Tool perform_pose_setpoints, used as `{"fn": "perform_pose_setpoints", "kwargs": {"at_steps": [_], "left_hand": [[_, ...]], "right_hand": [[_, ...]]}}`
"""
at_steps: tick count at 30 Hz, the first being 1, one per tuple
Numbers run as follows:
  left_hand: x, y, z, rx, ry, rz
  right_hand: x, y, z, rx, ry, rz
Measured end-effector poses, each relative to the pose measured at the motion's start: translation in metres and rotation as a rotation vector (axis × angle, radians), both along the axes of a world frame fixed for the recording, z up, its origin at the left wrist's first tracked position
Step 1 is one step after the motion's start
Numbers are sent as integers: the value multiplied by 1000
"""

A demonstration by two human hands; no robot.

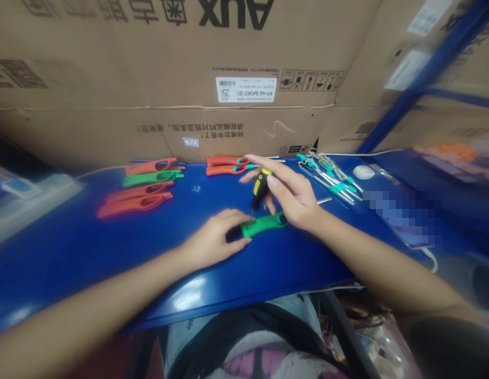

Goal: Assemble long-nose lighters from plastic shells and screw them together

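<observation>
My left hand [216, 239] presses down on a green plastic handle [263, 223] that lies flat on the blue table [110, 247], fingers closed over its left end. My right hand [287, 192] holds a short yellow-and-black screwdriver [260, 189] upright, its tip down on the green handle near my left fingertips. The index finger stretches out over the screwdriver's top while the other fingers wrap its grip.
Orange and green plastic handles [143, 189] lie in a row at the left back, two more orange ones [226, 165] at the middle back. Teal-and-metal parts [331, 176] are piled at the right back beside a white mouse [363, 172]. Large cardboard boxes [189, 79] wall the table's far side.
</observation>
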State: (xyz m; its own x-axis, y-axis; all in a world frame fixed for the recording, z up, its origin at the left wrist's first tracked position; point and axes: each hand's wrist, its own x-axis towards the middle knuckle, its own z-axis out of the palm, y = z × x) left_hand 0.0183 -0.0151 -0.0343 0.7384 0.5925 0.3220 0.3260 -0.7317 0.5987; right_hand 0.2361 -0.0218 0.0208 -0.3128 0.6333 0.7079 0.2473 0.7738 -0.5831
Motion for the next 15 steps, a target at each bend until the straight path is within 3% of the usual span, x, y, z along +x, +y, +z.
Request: {"fn": "perform_pose_setpoints", "kwargs": {"at_steps": [3, 7, 9, 13, 15], "left_hand": [[0, -1, 0, -2, -5, 4], [-1, -1, -1, -6, -2, 12], [0, -1, -1, -5, -10, 10], [0, -1, -1, 0, -5, 9], [0, -1, -2, 3, 0, 16]], "right_hand": [[-2, 2, 0, -113, 58, 92], [-4, 0, 0, 61, 77, -142], [-4, -2, 1, 154, 42, -188], [-6, -4, 0, -31, -24, 15], [-6, -3, -2, -58, -19, 33]]}}
